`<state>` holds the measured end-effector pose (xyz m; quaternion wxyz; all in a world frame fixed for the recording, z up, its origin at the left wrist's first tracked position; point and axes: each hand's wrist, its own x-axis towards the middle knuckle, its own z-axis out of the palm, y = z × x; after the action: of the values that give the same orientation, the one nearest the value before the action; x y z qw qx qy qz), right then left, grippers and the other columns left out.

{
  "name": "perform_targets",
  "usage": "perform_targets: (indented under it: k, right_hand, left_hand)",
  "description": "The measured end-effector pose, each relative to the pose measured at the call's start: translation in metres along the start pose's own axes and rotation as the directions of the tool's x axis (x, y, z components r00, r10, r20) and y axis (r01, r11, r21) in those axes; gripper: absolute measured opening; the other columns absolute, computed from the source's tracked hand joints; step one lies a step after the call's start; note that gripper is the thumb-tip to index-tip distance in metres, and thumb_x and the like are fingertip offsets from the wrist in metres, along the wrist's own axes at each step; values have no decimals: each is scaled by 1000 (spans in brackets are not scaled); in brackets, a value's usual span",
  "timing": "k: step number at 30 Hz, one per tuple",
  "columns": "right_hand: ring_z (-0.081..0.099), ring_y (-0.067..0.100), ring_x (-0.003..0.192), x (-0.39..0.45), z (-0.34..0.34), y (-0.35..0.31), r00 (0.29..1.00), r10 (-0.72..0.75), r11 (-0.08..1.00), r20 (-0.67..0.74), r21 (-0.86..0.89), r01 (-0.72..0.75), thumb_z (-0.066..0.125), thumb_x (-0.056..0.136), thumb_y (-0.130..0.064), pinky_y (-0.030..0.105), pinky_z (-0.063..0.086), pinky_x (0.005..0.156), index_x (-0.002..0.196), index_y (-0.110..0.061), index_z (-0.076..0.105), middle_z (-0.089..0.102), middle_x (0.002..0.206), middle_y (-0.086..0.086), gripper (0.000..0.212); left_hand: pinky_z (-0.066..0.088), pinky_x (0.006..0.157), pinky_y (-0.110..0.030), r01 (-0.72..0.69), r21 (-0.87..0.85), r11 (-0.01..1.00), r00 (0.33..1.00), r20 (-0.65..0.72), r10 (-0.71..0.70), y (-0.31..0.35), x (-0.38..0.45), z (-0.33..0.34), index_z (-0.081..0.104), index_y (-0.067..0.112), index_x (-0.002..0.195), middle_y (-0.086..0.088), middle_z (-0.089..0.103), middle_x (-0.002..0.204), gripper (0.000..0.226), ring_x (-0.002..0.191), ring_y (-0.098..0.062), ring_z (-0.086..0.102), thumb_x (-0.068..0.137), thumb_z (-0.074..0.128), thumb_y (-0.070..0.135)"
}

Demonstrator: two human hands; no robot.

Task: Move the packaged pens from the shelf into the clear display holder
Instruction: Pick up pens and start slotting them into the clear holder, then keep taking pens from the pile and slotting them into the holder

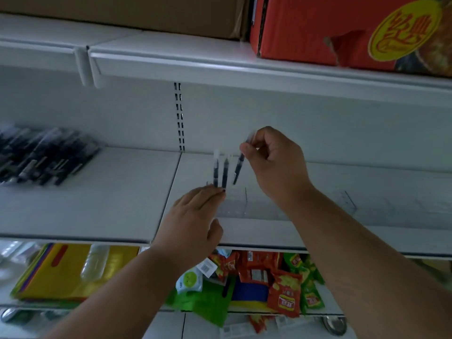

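A pile of packaged black pens (pixel 41 155) lies at the left of the white middle shelf (pixel 97 206). The clear display holder (pixel 233 204) stands near the shelf's front, right of centre. Two packaged pens (pixel 220 173) stand upright in it. My left hand (pixel 195 221) reaches to the holder's left side, straight fingers touching it below those pens. My right hand (pixel 271 165) pinches the top of a third packaged pen (pixel 238 167), which hangs tilted just above the holder's opening.
A second clear holder (pixel 347 201) sits further right on the same shelf. A red carton (pixel 330 28) and a brown box (pixel 134 13) stand on the shelf above. Snack packets (pixel 281 287) and yellow packs (pixel 63 270) fill the shelf below.
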<state>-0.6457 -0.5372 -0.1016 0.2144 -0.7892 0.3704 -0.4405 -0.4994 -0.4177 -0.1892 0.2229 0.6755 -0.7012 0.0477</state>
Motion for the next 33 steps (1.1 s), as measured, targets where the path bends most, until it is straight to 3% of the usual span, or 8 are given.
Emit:
perform_targets:
  k: [7,12,17,22,26,30,33]
  right_hand:
    - [52,1,58,-8,16,18,990,-41,996,132,-77,52,67,91,-26,11,37,54,81,-19,58,52,64,-18,15]
    - [43,2,55,-19,27,33,978,26,988,208,-156,6,62,94,-29,24,34,53,83,-16,54,46,61,-12,19]
    - [50,3,66,-20,20,27,975,36,975,221,-222,14,62,93,-30,26,42,59,90,-19,55,54,74,-12,14]
    - [50,5,73,-39,3,21,979,-92,971,181,-201,129,64,91,-33,14,39,62,97,-21,53,54,88,-12,17]
    - [49,7,79,-50,-9,10,964,-207,953,169,-189,237,64,92,-29,15,37,66,101,-15,57,53,93,-8,18]
    - [53,12,81,-49,-11,-17,942,-293,928,161,-191,321,65,90,-29,26,46,69,104,-13,58,58,96,0,22]
    - [53,14,83,-53,-4,-40,933,-313,916,178,-204,346,64,89,-31,32,48,72,106,-13,59,59,97,1,25]
  left_hand:
    - [30,108,-30,37,16,999,999,16,-37,4,0,-2,61,17,131,3,61,133,55,125,-14,50,81,47,35]
    - [30,107,-29,28,29,999,999,32,-28,3,1,-8,63,19,130,5,62,131,55,123,-13,52,81,47,39]
    - [31,107,-30,30,37,999,999,32,-31,2,1,-8,63,19,129,4,62,131,55,122,-15,55,81,46,41]
    - [28,109,-28,68,-31,997,998,5,-67,3,-1,-1,58,21,135,5,57,138,60,128,-15,50,81,43,42]
    - [18,115,-26,97,-91,991,995,13,-96,7,-14,-1,40,23,149,9,39,153,65,141,-10,32,86,46,39]
    - [34,107,-33,110,-85,990,985,-127,-120,9,-30,-11,54,18,131,3,54,132,52,125,-17,46,81,46,34]
    - [42,97,-36,148,-30,989,980,-131,-150,-3,-39,-23,61,19,118,4,59,116,42,111,-18,52,81,46,33]
